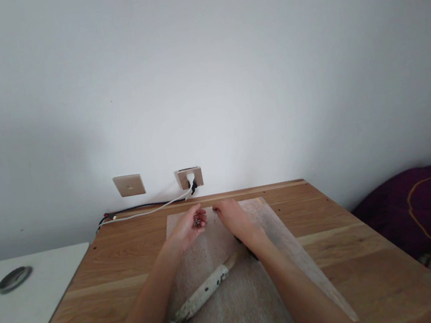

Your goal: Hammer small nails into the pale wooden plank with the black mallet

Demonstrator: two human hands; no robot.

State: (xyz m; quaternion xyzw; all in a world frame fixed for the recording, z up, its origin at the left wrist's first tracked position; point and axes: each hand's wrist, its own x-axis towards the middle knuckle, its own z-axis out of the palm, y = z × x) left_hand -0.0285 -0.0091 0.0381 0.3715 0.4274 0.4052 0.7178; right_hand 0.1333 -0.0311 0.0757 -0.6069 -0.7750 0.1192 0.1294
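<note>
My left hand (190, 228) is cupped palm-up over a pale board (236, 299), its fingers curled round several small dark metal bits. Just to its right, my right hand (232, 218) has its fingertips pinched together on something too small to name, and the two hands almost touch. A hammer with a paint-stained white handle (203, 293) lies slantwise on the board, its head hidden under my right forearm.
The board lies on a wooden table (356, 264) against a white wall. A wall socket (189, 178) with white and black cables plugged in is at the back. A white surface with a round metal lid (14, 279) is left; dark bedding (421, 211) is right.
</note>
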